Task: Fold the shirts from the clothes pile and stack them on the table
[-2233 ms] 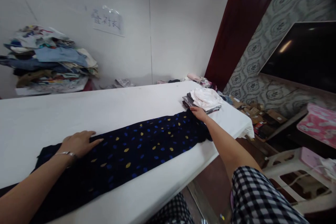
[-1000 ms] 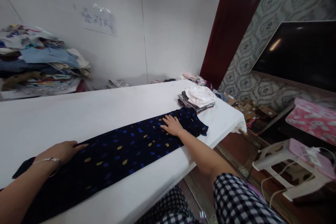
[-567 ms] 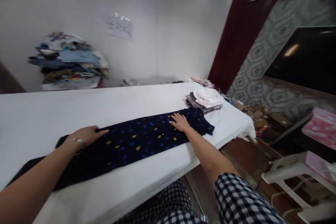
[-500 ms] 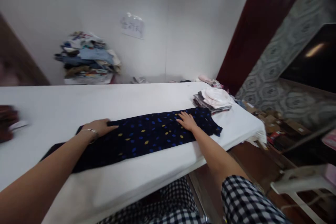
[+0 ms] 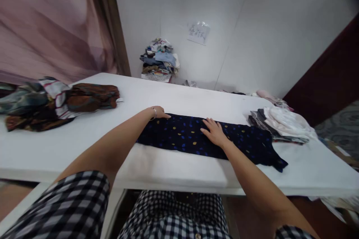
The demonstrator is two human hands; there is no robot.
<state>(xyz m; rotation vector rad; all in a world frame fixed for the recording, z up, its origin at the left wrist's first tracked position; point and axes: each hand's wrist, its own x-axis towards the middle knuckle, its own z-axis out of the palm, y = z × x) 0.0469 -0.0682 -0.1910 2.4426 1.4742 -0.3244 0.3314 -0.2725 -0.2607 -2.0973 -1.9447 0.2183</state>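
Observation:
A long dark navy garment [image 5: 182, 134] with blue and yellow spots lies in a flat strip across the white table [image 5: 174, 171]. Its exact kind is unclear. At its far left edge my left hand [image 5: 160, 112], with a bracelet at the wrist, is closed on the cloth, thumb pointing right; the other fingers are mostly hidden. My right hand [image 5: 215, 133] rests on the middle of the garment, palm down with fingers spread. My left forearm covers part of the garment's left end. The right end narrows and bends toward the table's front edge.
Several crumpled clothes [image 5: 92, 97] lie at the table's left. A folded pile with white cloth on top [image 5: 288, 121] sits at the right, close to the garment. Behind the table is a tall clothes stack [image 5: 159, 61], below a paper sign [image 5: 198, 33] on the wall.
The view has swung left, bringing the clothes at the left into sight. The garment's left part, earlier stretching past my left hand, no longer shows beyond my arm. My right hand now lies nearer its middle.

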